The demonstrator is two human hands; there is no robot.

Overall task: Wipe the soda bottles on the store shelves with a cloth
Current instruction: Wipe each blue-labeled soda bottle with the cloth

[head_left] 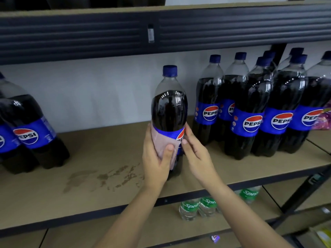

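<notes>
Both hands are on one cola bottle (169,111) standing upright on the shelf (111,151), w/ its blue cap up. Left hand (155,158) wraps the lower half of the bottle, fingers curled round the back and thumb across the front, pressing a pale pink cloth (162,142) flat vs. the label area; cloth sits btwn palm and bottle. Right hand (194,149) holds the bottle's other side, fingers loosely curled along it, thumb tip at the label just beside the left thumb. Right of the right hand, well apart, is a group of bottles (254,108) w/ labels facing out. Left of the left hand, more bottles (26,129) at the frame edge. Under the left wrist, a stain (100,178) marks the shelf board. Below the forearms, green-label bottles (198,206) on the lower shelf.
</notes>
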